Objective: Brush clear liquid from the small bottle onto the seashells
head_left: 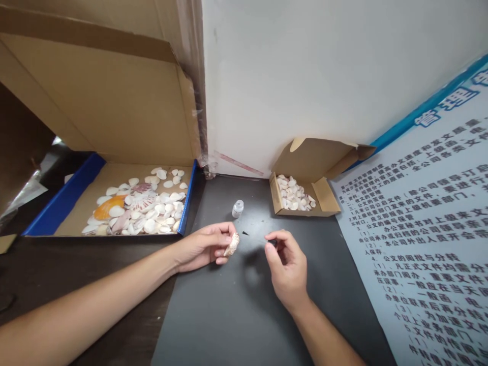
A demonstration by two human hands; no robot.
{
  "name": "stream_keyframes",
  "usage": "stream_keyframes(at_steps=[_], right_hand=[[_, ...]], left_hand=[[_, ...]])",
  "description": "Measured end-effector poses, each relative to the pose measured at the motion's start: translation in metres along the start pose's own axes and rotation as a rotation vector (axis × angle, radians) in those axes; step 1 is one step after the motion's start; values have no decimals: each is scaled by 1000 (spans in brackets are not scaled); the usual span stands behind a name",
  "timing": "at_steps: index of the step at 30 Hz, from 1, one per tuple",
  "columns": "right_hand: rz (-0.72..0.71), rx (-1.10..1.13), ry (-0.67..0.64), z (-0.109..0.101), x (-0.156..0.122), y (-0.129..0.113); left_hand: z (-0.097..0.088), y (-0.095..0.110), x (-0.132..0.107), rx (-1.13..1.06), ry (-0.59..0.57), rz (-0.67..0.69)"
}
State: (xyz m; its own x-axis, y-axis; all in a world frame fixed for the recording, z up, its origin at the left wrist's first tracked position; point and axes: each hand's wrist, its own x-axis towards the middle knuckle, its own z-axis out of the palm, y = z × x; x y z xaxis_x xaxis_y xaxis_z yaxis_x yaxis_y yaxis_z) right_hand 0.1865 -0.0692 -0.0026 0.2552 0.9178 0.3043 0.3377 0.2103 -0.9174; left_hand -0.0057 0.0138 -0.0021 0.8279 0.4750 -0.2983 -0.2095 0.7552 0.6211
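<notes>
My left hand (pixel 209 246) pinches a whitish, rough-surfaced seashell (pixel 231 245) between thumb and fingers, above the dark grey mat. To its right, apart from the shell, my right hand (pixel 287 267) is closed on a small black cap (pixel 273 243), mostly covered by the fingertips. Just beyond my left hand stands a small clear bottle (pixel 238 208), upright, with no lid on its neck. Between the hands a tiny black pointed piece (pixel 245 233) lies on the mat.
An open blue-edged cardboard box (pixel 114 170) with many seashells (pixel 152 211) stands at the left, its lid raised. A smaller open carton (pixel 330 198) of white shells (pixel 293 193) is at the back right. A white wall (pixel 305 76) and a printed poster (pixel 419 218) border the mat (pixel 213 325).
</notes>
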Motion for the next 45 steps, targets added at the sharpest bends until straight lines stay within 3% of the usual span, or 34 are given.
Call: stream_keyframes(at_steps=[6, 14, 19, 23, 29, 45], right_hand=[[-6, -26, -121, 0, 1, -5], [43, 0, -143, 7, -2, 2], [77, 120, -83, 5, -6, 9], [89, 194, -127, 5, -8, 11], [110, 177, -104, 6, -7, 13], [38, 139, -29, 7, -9, 3]], left_hand=[[1, 1, 0, -16, 37, 1], [2, 1, 0, 3, 37, 34], [3, 1, 1, -5, 21, 49], [3, -1, 1, -1, 8, 55], [3, -5, 2, 31, 8, 116], [3, -6, 2, 52, 7, 118]])
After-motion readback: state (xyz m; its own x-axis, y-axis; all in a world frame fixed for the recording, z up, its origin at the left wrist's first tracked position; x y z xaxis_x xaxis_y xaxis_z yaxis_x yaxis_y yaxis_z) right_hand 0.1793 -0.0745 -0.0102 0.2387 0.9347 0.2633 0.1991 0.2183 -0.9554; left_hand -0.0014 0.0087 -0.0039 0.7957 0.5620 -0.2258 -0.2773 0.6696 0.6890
